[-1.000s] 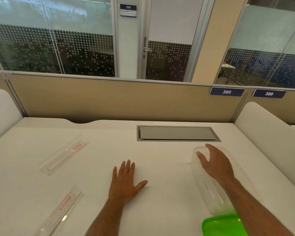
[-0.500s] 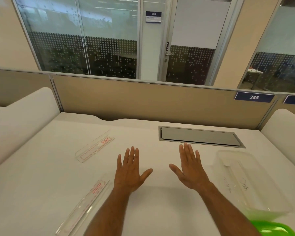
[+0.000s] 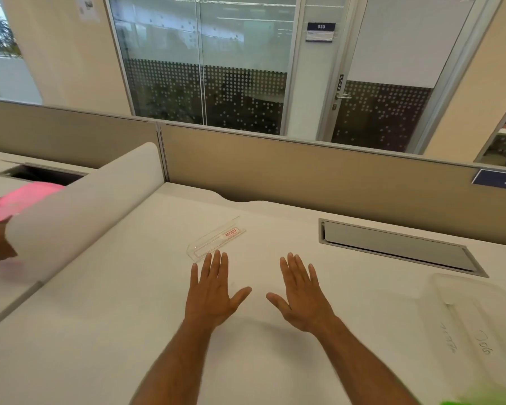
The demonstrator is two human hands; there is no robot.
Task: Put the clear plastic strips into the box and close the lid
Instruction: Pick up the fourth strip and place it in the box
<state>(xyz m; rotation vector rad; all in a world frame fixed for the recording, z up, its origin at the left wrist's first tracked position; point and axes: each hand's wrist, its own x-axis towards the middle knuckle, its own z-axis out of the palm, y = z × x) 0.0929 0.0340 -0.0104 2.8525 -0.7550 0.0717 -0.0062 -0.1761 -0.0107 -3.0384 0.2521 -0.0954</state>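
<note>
Here, a person's left hand (image 3: pixel 214 290) and right hand (image 3: pixel 303 296) hover flat above the white desk (image 3: pixel 100 331), fingers spread and holding nothing. One clear plastic strip (image 3: pixel 216 242) with a red label lies just beyond the left fingertips, seemingly not touched. The clear box (image 3: pixel 476 323) sits at the right edge, well apart from the strip; a blur of green (image 3: pixel 479 400) shows at the bottom corner, possibly its lid. No other strip is in view. The strip looks thin and slick, so a pinch from above may slide it away. Being transparent, strip and box rim are both easy to misjudge, risking a clipped edge.
</note>
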